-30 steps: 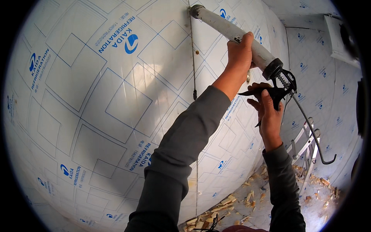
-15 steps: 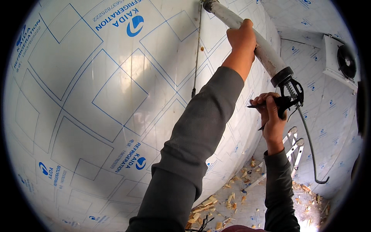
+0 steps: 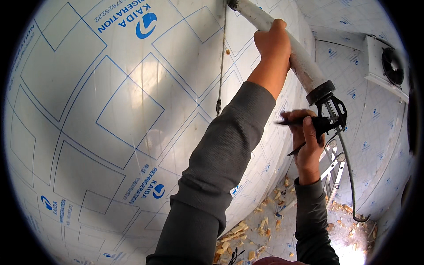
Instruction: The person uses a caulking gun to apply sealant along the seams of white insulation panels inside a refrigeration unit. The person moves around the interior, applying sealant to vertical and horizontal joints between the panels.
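Note:
A caulking gun (image 3: pixel 304 66) with a long pale, smeared barrel slants across the upper right, its nozzle end up against a dark seam (image 3: pixel 223 57) in the printed white wall panel. My left hand (image 3: pixel 274 42) is wrapped round the barrel at mid-length, supporting it. Lower down, my right hand (image 3: pixel 307 141) is closed on the black handle and trigger (image 3: pixel 324 125), its fingers slightly blurred. From the handle hangs the thin metal plunger rod (image 3: pixel 350 176), bent into a hook at its end. The nozzle tip is cut off by the upper picture edge.
The blue-printed wall panel (image 3: pixel 128 106) fills the left side. A white cooling unit with a black fan (image 3: pixel 392 66) hangs on the right wall. Behind my right forearm stands a metal stepladder (image 3: pixel 333 170). Broken yellowish foam pieces (image 3: pixel 236 232) litter the floor below.
The view has shifted a little, so the wall print sits further left. The rod's hooked end hangs lower and slightly further left. Both hands keep their hold, with the right fingers moving at the trigger.

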`<state>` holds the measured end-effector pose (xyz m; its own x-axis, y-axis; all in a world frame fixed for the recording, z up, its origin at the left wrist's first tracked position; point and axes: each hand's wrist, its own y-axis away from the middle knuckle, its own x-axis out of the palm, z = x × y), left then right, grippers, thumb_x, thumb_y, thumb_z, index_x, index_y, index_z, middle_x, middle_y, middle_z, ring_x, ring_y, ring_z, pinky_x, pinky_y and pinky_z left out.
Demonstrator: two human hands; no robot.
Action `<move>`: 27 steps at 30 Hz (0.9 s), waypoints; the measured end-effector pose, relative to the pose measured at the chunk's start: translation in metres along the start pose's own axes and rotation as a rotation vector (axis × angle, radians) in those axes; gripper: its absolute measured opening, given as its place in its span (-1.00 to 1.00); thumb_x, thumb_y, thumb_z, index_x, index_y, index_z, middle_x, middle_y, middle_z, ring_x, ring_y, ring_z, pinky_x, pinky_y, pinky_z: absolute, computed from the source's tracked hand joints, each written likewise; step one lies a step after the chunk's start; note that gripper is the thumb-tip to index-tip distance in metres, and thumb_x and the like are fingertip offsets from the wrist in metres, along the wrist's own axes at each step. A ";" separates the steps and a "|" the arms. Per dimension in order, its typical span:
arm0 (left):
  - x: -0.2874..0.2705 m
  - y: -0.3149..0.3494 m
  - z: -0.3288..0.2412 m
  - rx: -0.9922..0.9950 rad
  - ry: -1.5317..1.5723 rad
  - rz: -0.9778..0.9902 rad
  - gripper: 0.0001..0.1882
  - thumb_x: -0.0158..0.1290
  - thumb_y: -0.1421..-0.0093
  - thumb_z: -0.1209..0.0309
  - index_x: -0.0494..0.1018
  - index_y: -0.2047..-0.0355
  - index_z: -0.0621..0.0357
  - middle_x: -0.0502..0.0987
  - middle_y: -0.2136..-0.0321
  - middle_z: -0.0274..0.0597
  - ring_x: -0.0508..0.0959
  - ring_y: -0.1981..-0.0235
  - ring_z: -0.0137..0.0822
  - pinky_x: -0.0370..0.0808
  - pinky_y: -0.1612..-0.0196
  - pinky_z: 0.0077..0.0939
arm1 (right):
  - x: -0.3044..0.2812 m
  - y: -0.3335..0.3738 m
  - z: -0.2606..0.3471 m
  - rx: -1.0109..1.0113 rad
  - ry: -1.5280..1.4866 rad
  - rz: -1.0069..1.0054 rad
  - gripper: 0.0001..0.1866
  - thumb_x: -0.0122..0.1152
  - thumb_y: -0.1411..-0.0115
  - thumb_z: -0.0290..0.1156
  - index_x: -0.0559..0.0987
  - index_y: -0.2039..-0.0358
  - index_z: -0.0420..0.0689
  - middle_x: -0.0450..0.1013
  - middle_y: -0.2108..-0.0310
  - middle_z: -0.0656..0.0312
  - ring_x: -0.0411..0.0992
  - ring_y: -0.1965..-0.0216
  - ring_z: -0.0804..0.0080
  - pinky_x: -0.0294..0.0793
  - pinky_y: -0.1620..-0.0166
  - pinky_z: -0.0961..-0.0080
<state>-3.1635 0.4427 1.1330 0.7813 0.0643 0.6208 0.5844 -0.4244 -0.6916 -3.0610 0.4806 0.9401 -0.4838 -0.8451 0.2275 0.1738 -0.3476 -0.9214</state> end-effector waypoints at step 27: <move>-0.040 0.052 0.035 -0.060 -0.136 -0.050 -0.31 0.19 -0.17 0.24 0.25 -0.10 0.59 0.41 0.09 0.18 0.59 0.23 0.05 0.69 0.22 -0.06 | -0.032 0.075 -0.003 0.167 -0.013 -0.070 -0.88 0.11 -0.37 -0.50 0.48 0.35 -0.19 0.45 0.46 0.20 0.47 0.42 0.40 0.56 0.26 0.38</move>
<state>-3.1564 0.4492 1.0592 0.7764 0.2071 0.5952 0.6124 -0.4710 -0.6349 -3.0349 0.4831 0.8629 -0.4891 -0.8210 0.2945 0.2803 -0.4676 -0.8383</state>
